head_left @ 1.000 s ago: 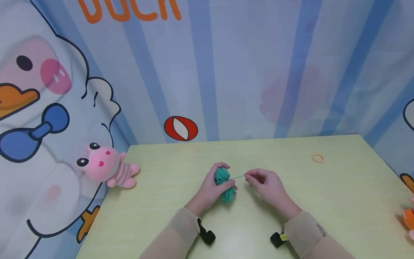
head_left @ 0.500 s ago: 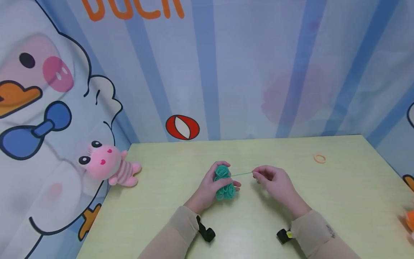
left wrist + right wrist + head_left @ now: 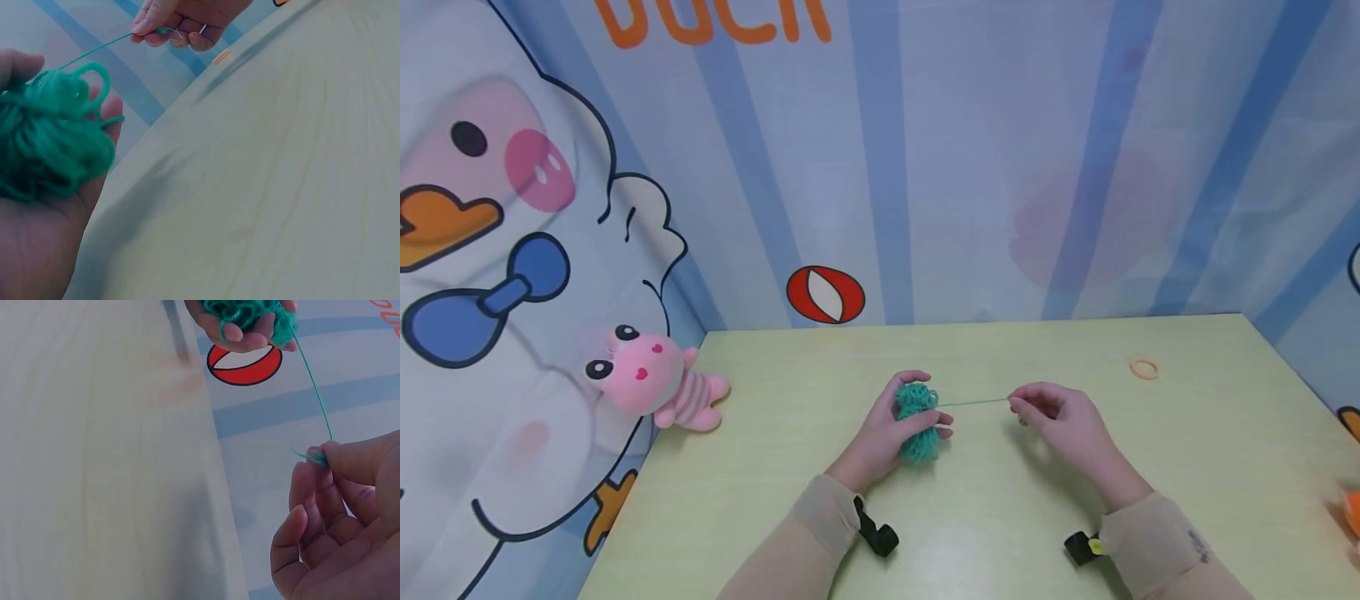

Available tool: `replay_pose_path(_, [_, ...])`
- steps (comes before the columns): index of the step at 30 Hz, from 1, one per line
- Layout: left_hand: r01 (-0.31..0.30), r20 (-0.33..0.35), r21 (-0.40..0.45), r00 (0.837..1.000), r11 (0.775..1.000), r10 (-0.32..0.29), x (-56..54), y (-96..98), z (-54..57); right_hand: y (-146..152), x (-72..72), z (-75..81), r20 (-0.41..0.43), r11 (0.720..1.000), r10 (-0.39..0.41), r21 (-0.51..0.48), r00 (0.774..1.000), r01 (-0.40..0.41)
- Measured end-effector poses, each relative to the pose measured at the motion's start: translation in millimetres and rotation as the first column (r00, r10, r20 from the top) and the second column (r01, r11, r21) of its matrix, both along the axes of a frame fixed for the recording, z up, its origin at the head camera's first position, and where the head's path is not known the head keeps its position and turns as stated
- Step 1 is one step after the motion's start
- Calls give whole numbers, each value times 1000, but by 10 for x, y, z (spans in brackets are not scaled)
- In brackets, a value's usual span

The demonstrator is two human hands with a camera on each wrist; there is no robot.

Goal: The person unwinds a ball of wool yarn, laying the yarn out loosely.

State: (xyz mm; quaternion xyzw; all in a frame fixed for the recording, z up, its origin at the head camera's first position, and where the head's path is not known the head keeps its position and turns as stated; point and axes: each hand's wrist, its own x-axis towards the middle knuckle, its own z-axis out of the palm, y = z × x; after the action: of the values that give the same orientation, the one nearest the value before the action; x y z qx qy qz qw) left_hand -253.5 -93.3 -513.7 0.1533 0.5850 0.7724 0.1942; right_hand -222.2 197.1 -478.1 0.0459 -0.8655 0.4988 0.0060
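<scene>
A small skein of green yarn (image 3: 917, 404) sits in my left hand (image 3: 883, 437), thumb across its front and fingers behind. Loose loops stick out of the skein in the left wrist view (image 3: 56, 137). From it a single yarn strand (image 3: 973, 403) runs taut to my right hand (image 3: 1071, 429). Thumb and forefinger of the right hand pinch that strand, and a short tail of yarn (image 3: 303, 454) pokes out past the fingertips in the right wrist view. Both hands are held above the table, their shadows falling on it.
A pink stuffed toy (image 3: 655, 379) lies at the left edge of the pale table (image 3: 775, 500). Toward the back right is an orange ring (image 3: 1144, 368). Part of an orange object (image 3: 1352, 510) shows at the right border. A printed curtain (image 3: 970, 167) hangs behind.
My right hand has moved to the right, away from the skein, and the strand between the hands has grown longer. The left hand stays nearly in place, still holding the skein.
</scene>
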Motion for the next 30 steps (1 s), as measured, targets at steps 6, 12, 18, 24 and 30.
replay_pose_path(6, [-33,-45,-52,999,998,31,-3,-4,8,49,7,20,1,1000,5,1,1000,-5])
replay_pose_path(12, [-101,-130,-199,989,975,76,6,-24,25,109,2,24,-14,1000,-3,-3,1000,3])
replay_pose_path(18, [-50,-107,-118,994,992,37,21,-28,32,137,-9,11,-17,1000,4,-16,1000,-4])
replay_pose_path(24, [-42,-46,0,998,999,42,8,-19,16,176,-5,36,7,1000,-8,8,1000,8])
replay_pose_path(30, [-85,-80,18,993,996,86,-7,-39,-6,271,-7,52,6,999,-24,34,1000,24])
